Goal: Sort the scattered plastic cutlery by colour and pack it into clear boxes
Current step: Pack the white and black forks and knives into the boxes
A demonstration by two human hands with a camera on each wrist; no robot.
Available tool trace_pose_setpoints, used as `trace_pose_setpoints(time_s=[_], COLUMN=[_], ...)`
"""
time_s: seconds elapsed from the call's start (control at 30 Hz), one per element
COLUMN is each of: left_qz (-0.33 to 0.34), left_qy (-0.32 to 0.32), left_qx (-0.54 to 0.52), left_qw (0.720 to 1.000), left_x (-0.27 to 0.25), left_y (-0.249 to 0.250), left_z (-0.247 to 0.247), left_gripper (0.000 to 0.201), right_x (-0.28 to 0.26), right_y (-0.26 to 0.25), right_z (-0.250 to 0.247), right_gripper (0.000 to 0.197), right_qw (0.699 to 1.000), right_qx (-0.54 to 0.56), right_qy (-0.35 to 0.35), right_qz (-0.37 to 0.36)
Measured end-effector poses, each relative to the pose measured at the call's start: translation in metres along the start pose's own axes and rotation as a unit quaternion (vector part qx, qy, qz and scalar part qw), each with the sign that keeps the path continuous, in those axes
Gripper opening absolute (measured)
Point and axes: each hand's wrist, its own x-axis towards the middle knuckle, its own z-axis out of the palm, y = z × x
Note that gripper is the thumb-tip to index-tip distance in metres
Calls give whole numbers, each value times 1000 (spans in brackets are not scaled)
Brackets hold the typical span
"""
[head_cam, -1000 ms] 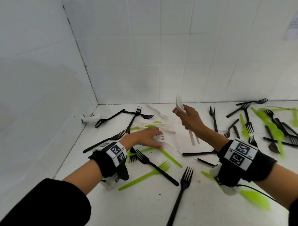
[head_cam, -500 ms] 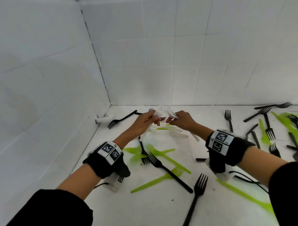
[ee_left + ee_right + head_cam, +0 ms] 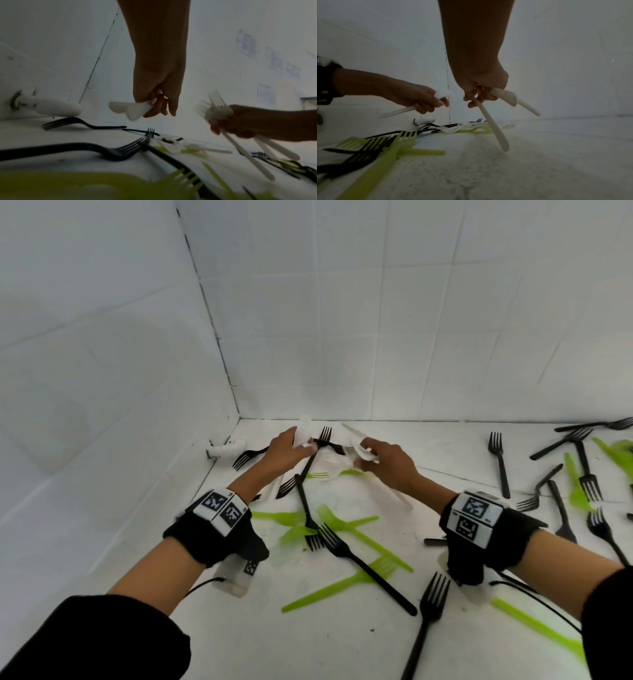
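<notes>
My left hand (image 3: 287, 451) pinches a white plastic fork (image 3: 304, 430) above the table's far corner; the left wrist view shows the white fork (image 3: 132, 110) between thumb and fingers. My right hand (image 3: 383, 462) grips a bundle of white forks (image 3: 358, 440), their tines up and their handles (image 3: 247, 154) pointing down. In the right wrist view the white handles (image 3: 494, 129) slant out of my fist. More white cutlery (image 3: 330, 462) lies on the table between my hands. Black forks (image 3: 363, 566) and lime-green forks (image 3: 342, 583) lie scattered in front.
White tiled walls meet in a corner (image 3: 236, 405) just behind my hands. A white fitting (image 3: 226, 448) sticks out at the left wall's base. More black forks (image 3: 500, 463) and green cutlery (image 3: 579, 484) litter the right side. No clear box is in view.
My left hand lifted a white fork off the table and rose toward the right hand. Both hands moved toward the far corner, then drew slightly apart.
</notes>
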Motion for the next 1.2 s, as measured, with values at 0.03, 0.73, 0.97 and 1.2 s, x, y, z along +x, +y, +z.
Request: trace_pose_setpoints(time_s=[0.03,0.73,0.97,1.2], left_qz=[5,-3,-5,9], left_qy=[-20,-122,7,64], left_qx=[28,184,15,-93], left_qw=[999,975,1000,994], left_x=[1,6,-2,-1], left_y=[-2,-5,-11,-15], left_z=[4,19,-28,-42], left_gripper=[16,27,15,8], right_x=[-3,18,33,22], right_y=[3,4,4,-14], right_z=[-6,-43,-1,23], right_gripper=[21,27,24,33], right_qw=[999,989,991,989], right_qx=[17,81,77,-126], right_qy=[36,75,24,-82], right_qz=[-3,96,110,7])
